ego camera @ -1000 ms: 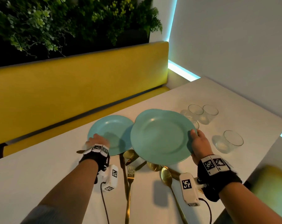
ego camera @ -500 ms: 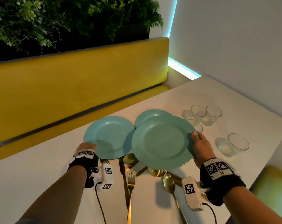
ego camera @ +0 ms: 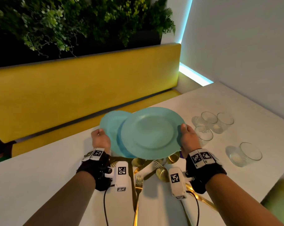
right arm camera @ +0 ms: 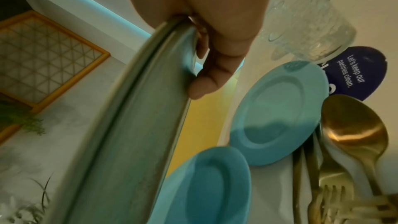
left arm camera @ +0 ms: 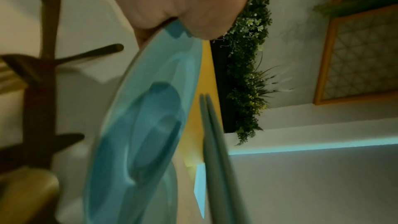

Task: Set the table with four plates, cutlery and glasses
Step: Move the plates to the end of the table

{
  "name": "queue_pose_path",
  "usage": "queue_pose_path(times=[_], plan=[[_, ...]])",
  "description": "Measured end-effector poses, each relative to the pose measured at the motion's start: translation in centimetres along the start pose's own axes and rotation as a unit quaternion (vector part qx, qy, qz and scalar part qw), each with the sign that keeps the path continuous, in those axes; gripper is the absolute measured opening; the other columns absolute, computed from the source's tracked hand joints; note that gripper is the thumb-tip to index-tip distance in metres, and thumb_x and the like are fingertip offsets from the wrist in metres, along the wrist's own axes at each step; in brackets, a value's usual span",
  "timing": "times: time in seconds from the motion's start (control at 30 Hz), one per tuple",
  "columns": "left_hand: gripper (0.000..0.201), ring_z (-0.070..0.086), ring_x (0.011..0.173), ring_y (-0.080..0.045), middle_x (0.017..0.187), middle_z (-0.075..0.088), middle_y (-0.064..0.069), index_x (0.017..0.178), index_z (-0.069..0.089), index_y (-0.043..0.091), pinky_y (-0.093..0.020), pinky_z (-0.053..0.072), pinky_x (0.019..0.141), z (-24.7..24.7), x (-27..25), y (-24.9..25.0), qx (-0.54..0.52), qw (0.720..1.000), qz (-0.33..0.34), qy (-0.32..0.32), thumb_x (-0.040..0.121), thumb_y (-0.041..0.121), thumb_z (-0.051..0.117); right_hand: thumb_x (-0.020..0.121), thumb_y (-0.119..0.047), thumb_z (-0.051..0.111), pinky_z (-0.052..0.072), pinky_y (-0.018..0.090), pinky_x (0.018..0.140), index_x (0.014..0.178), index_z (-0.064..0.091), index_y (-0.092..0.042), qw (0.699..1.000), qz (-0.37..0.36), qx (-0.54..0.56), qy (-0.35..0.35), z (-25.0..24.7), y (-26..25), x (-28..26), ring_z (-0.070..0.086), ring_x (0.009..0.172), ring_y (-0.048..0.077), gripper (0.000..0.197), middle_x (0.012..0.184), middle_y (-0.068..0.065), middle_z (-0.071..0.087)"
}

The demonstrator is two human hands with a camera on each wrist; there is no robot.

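Lowest in the head view, gold cutlery lies in a loose heap on the white bench [ego camera: 40,168]: a fork [ego camera: 138,181] points up the frame, with a spoon [ego camera: 162,174] just right of it.

Just above the heap, both hands are raised. The left hand [ego camera: 100,140], left of centre, has its thumb on top of the left rim of a teal plate [ego camera: 112,124] and its fingers curled beneath. The right hand [ego camera: 189,141], right of centre, pinches the right rim of a second teal plate [ego camera: 151,132] the same way. This second plate overlaps the first and hides its right half.

The right wrist view shows two thin rims stacked together under the thumb, so the right hand appears to hold two plates. In that view another teal plate [right arm camera: 280,113] lies flat on the bench, right of centre, beside the cutlery and a dark blue printed label [right arm camera: 355,74].

All the plates are round, matte teal, with a broad flat rim and a shallow centre well.

Further up and to the right stand clear tumblers: one alone [ego camera: 247,152] near the right edge and three clustered [ego camera: 208,118] above it. Behind the bench runs a yellow seat back [ego camera: 89,88], with green foliage [ego camera: 72,22] along the top of the frame.
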State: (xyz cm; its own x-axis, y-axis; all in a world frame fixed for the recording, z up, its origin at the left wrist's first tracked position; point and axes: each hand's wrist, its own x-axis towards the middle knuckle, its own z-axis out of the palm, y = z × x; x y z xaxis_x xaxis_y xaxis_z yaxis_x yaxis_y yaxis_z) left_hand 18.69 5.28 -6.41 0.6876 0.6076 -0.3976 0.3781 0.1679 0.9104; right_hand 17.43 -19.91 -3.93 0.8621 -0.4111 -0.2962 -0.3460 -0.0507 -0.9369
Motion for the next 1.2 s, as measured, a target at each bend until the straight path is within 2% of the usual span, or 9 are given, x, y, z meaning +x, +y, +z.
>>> queue_pose_path(times=[0.07, 0.23, 0.4, 0.6, 0.77, 0.9, 1.07, 1.13, 1.2], plan=[[0.04, 0.056, 0.11, -0.036, 0.131, 0.054, -0.024, 0.13, 0.046, 0.001, -0.048, 0.043, 0.102, 0.4, -0.2, -0.3, -0.024, 0.999, -0.023, -0.025, 0.101, 0.025, 0.033, 0.074, -0.061, 0.037, 0.043, 0.054, 0.101, 0.125, 0.053, -0.018, 1.0, -0.003, -0.018, -0.001, 0.6, 0.6, 0.6, 0.056, 0.116, 0.032, 0.069, 0.124, 0.011, 0.059], [0.04, 0.046, 0.128, -0.035, 0.141, 0.046, -0.017, 0.137, 0.042, 0.005, -0.039, 0.037, 0.104, 1.4, -1.8, 0.1, -0.008, 0.997, -0.059, -0.05, 0.101, 0.021, 0.032, 0.098, -0.037, 0.038, 0.037, 0.051, 0.108, 0.136, 0.046, -0.011, 0.999, -0.004, -0.045, 0.002, 0.8, -0.7, -0.9, 0.047, 0.126, 0.033, 0.046, 0.135, 0.014, 0.052], [0.043, 0.04, 0.134, -0.035, 0.145, 0.042, -0.018, 0.139, 0.04, 0.004, -0.041, 0.035, 0.108, 1.9, -2.6, 0.3, -0.006, 0.994, -0.074, -0.085, 0.101, 0.024, 0.032, 0.098, -0.033, 0.044, 0.035, 0.041, 0.108, 0.136, 0.047, -0.009, 0.993, 0.006, -0.115, 0.007, 0.4, 0.3, 0.1, 0.047, 0.126, 0.032, 0.046, 0.136, 0.013, 0.052], [0.075, 0.061, 0.108, -0.036, 0.126, 0.062, -0.011, 0.134, 0.048, 0.017, -0.051, 0.048, 0.095, 2.6, -2.6, -0.5, -0.063, 0.98, -0.132, -0.138, 0.078, 0.067, 0.053, 0.097, -0.035, 0.045, 0.032, 0.038, 0.11, 0.14, 0.043, -0.01, 0.976, 0.023, -0.212, -0.034, 1.0, 1.4, 1.0, 0.042, 0.132, 0.03, 0.049, 0.143, 0.011, 0.047], [0.047, 0.061, 0.1, -0.033, 0.121, 0.063, -0.015, 0.127, 0.054, 0.01, -0.049, 0.05, 0.091, 2.4, -2.3, -0.1, -0.063, 0.985, -0.109, -0.116, 0.086, 0.03, 0.064, 0.1, -0.038, 0.033, 0.042, 0.039, 0.101, 0.128, 0.054, -0.005, 0.953, 0.069, -0.29, -0.063, 0.3, 1.5, 3.6, 0.055, 0.117, 0.034, 0.048, 0.129, 0.018, 0.056], [0.043, 0.059, 0.096, -0.03, 0.121, 0.062, -0.013, 0.13, 0.053, 0.012, -0.045, 0.05, 0.087, 2.0, -1.8, -0.2, -0.069, 0.987, -0.102, -0.1, 0.09, 0.029, 0.059, 0.095, -0.034, 0.046, 0.043, 0.036, 0.097, 0.128, 0.052, 0.001, 0.934, 0.16, -0.318, -0.012, -1.0, 2.5, 6.3, 0.053, 0.12, 0.033, 0.049, 0.13, 0.02, 0.055], [0.046, 0.058, 0.099, -0.03, 0.123, 0.06, -0.01, 0.134, 0.049, 0.016, -0.054, 0.048, 0.093, 1.9, -1.0, -0.8, -0.079, 0.988, -0.098, -0.087, 0.091, 0.03, 0.057, 0.094, -0.021, 0.051, 0.045, 0.037, 0.096, 0.134, 0.046, -0.001, 0.955, 0.175, -0.23, -0.059, -1.7, 4.6, 7.8, 0.049, 0.126, 0.034, 0.044, 0.138, 0.018, 0.048], [0.048, 0.059, 0.101, -0.032, 0.126, 0.06, -0.009, 0.136, 0.048, 0.018, -0.057, 0.048, 0.093, 1.9, -0.9, -0.9, -0.082, 0.987, -0.104, -0.088, 0.091, 0.033, 0.057, 0.092, -0.021, 0.054, 0.045, 0.036, 0.093, 0.131, 0.049, -0.005, 0.929, 0.138, -0.335, -0.082, -1.8, 4.9, 7.8, 0.052, 0.122, 0.034, 0.042, 0.135, 0.018, 0.051], [0.051, 0.06, 0.101, -0.033, 0.126, 0.06, -0.009, 0.138, 0.046, 0.021, -0.057, 0.049, 0.091, 1.8, -0.8, -0.9, -0.081, 0.985, -0.116, -0.097, 0.09, 0.036, 0.057, 0.086, -0.022, 0.058, 0.047, 0.035, 0.089, 0.122, 0.055, -0.01, 0.865, 0.091, -0.484, -0.099, -1.8, 4.9, 7.6, 0.058, 0.113, 0.035, 0.037, 0.124, 0.017, 0.059]])
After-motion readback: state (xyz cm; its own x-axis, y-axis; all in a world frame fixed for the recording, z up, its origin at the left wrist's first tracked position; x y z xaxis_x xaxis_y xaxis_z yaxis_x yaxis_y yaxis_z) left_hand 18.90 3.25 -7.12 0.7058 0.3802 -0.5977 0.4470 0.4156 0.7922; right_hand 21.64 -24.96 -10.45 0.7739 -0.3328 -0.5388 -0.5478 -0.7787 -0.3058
